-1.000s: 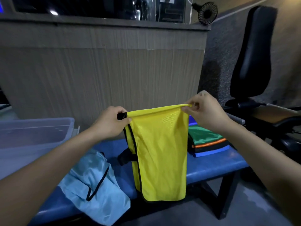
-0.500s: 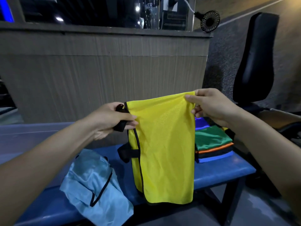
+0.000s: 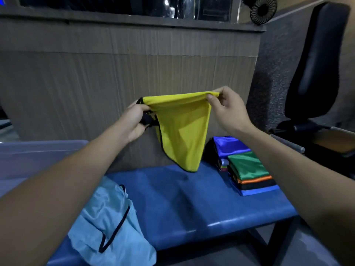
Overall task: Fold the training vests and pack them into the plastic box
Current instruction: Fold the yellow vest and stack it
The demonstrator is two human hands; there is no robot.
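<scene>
A translucent plastic box [image 3: 38,156] sits at the left of the blue padded bench [image 3: 192,204], near one crumpled light-blue vest [image 3: 107,227]. The left hand [image 3: 134,120] and right hand [image 3: 228,110] pinch the top corners of a yellow mesh vest [image 3: 182,131], hanging folded above the bench. Two stacks of folded vests [image 3: 247,167] lie right.

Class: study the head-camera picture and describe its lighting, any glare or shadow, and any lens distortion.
Head view: dim, bluish light; the shiny blue padded bench shows pale glare along its front edge; the hanging yellow mesh vest drops a soft shadow on the bench; the wide lens bows the grey wood-grain counter front and stretches the forearms; edges look slightly soft.
</scene>
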